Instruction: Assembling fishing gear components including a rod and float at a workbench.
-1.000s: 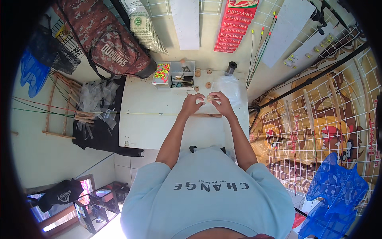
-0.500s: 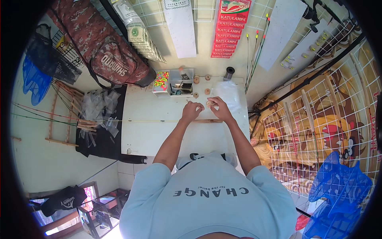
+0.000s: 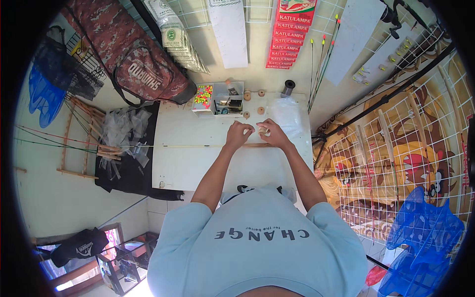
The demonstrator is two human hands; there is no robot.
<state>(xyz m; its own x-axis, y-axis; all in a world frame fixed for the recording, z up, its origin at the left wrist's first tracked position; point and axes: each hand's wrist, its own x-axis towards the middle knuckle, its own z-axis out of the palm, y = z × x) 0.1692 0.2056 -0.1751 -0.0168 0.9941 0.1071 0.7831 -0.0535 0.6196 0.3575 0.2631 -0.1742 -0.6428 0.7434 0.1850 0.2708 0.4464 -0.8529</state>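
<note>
My right hand holds a small tan spool between its fingers, above the white table. A short gap away, my left hand has thumb and forefinger pinched together. Whatever it grips, if anything, is too small to tell. Below both hands a thin rod lies across the table, its wooden handle partly hidden by my right hand. Beyond the hands stand several small tan spools.
A divided white tray with bright beads and small items stands at the back. A clear plastic bag lies right of my hands, with a dark spool behind it. Rods with wooden handles and plastic sleeves lie at left.
The spool in my right hand has turned a little, and the fingers round it have shifted. The whole view has moved slightly; my left hand remains pinched near the spool.
</note>
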